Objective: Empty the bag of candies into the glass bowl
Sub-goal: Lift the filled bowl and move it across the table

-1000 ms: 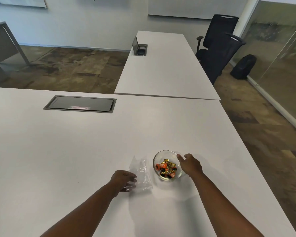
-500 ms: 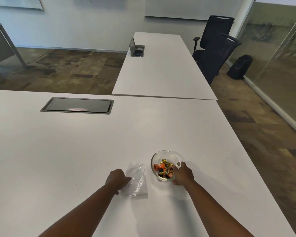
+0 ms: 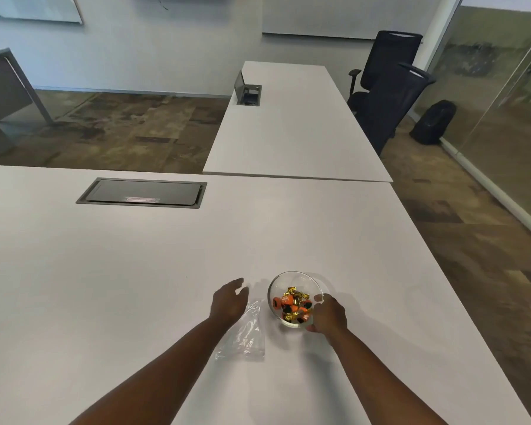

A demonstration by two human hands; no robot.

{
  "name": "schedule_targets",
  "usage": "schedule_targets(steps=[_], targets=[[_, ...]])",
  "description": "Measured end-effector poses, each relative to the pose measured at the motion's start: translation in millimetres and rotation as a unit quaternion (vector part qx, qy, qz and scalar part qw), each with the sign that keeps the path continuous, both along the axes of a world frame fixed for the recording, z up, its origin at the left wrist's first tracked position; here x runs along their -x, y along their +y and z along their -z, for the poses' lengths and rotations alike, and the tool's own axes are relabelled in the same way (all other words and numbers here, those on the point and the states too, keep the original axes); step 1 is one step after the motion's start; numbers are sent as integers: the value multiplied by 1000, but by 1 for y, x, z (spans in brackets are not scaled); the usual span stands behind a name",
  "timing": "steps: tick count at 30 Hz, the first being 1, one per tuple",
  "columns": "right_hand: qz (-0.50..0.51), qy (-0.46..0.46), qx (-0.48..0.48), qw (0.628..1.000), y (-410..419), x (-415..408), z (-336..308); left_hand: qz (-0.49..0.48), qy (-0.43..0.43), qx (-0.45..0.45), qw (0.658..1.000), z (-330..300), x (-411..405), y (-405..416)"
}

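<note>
A small glass bowl (image 3: 292, 279) stands on the white table (image 3: 135, 271) and holds several orange and gold wrapped candies (image 3: 293, 306). My right hand (image 3: 330, 314) grips the bowl's near right rim, thumb over the edge. A clear, flat plastic bag (image 3: 246, 335) lies on the table just left of the bowl, with nothing visible inside it. My left hand (image 3: 229, 300) hovers over the bag's far end, fingers spread, holding nothing.
A grey cable hatch (image 3: 141, 193) is set into the table farther back. A second white table (image 3: 292, 127) adjoins beyond, with two black chairs (image 3: 387, 87) beside it. The table's right edge runs close to the bowl's side; a black backpack (image 3: 432, 122) is on the floor.
My left hand let go of the bag and lifted forward with fingers apart. My right hand closed onto the bowl's rim. The bag now lies flat.
</note>
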State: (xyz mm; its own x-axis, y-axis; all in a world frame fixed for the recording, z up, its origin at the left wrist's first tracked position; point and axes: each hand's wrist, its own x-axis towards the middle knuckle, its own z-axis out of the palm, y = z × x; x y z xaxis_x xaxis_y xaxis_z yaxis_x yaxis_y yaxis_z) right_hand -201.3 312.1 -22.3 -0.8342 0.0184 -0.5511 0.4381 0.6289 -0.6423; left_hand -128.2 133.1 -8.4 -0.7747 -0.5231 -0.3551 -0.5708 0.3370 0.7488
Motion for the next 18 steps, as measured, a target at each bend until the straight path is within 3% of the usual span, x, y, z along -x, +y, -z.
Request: schedule_targets(steps=[5, 8, 14, 18], targets=[[-3, 15, 22, 1000, -8, 5, -14, -58, 12, -277, 959, -15, 15, 21], [-9, 27, 21, 999, -13, 5, -25, -65, -13, -375, 925, -18, 20, 26], [-16, 25, 36, 999, -20, 11, -38, -85, 9, -427, 900, -25, 32, 28], [62, -63, 207, 974, -22, 24, -45, -96, 22, -443, 891, -26, 46, 26]])
